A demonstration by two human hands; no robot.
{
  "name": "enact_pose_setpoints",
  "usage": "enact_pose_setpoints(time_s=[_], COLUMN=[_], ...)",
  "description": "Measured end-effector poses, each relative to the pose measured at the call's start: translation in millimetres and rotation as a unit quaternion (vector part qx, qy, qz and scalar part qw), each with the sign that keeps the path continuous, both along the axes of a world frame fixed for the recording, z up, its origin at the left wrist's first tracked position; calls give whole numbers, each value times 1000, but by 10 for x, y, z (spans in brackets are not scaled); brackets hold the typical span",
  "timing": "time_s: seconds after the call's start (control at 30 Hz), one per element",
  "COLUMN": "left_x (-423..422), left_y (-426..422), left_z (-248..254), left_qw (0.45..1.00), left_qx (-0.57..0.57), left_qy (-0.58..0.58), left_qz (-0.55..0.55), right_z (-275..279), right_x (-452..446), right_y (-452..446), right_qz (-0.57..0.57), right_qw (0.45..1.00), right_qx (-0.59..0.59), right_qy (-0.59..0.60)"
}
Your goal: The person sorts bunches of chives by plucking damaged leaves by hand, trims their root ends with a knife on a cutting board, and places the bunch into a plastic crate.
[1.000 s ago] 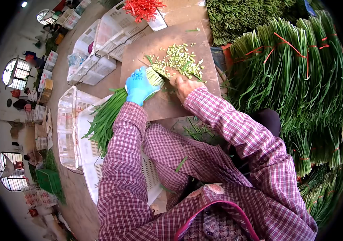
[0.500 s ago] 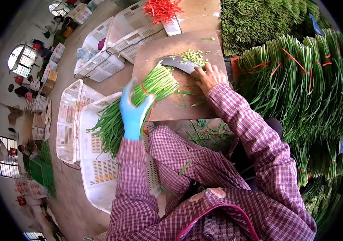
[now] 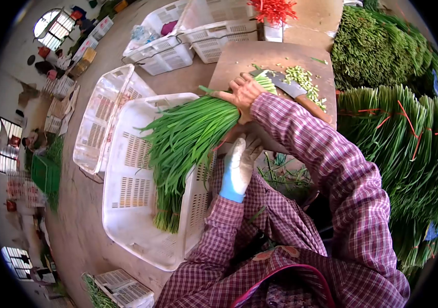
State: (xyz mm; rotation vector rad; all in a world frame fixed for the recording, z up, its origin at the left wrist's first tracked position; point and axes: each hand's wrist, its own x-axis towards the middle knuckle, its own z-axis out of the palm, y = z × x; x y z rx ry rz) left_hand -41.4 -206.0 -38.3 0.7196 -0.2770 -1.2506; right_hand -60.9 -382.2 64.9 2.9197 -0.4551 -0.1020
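My bare right hand (image 3: 245,93) is wrapped over the top of a bundle of green stalks (image 3: 198,131), whose pale cut ends lie on the brown board (image 3: 239,54) and whose leaves hang over the white crate. Just below the bundle is my gloved left hand (image 3: 240,160), palm turned up, fingers extended near its underside and the red tie. A knife (image 3: 309,107) with a wooden handle lies on the board, its blade beside the cut ends. Small chopped pieces (image 3: 301,78) are scattered by the blade.
A large white crate (image 3: 129,226) holds another bundle (image 3: 167,213) under the leaves. Further white crates (image 3: 165,61) stand beyond. Red ties (image 3: 275,10) sit behind the board. Tied bundles (image 3: 383,128) are stacked at the right. A person (image 3: 83,25) is in the far background.
My right hand has let go of the knife and moved left onto the bundle. My left hand has released the bundle and dropped below it. The leaves have swung over the crate, and the view has shifted.
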Motion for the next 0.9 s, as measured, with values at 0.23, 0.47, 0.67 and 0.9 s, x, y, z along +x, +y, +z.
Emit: enact_pose_setpoints(time_s=[0.23,0.47,0.67,0.9], left_x=[-128,242,531,196], left_y=[-121,1,334,440], left_z=[402,551,795,1125], left_qw=[991,963,973,970], left_qx=[-64,-149,-123,-197], left_qy=[93,123,114,-2], left_qz=[73,186,157,139], right_z=[436,146,10,285], right_x=[-342,-1322,-2107,-1323], right_y=[782,1291,1358,1699], right_qz=[-105,10,-131,106], right_qw=[990,954,947,913], right_qx=[75,-27,107,70], right_qy=[-53,-300,-272,-388])
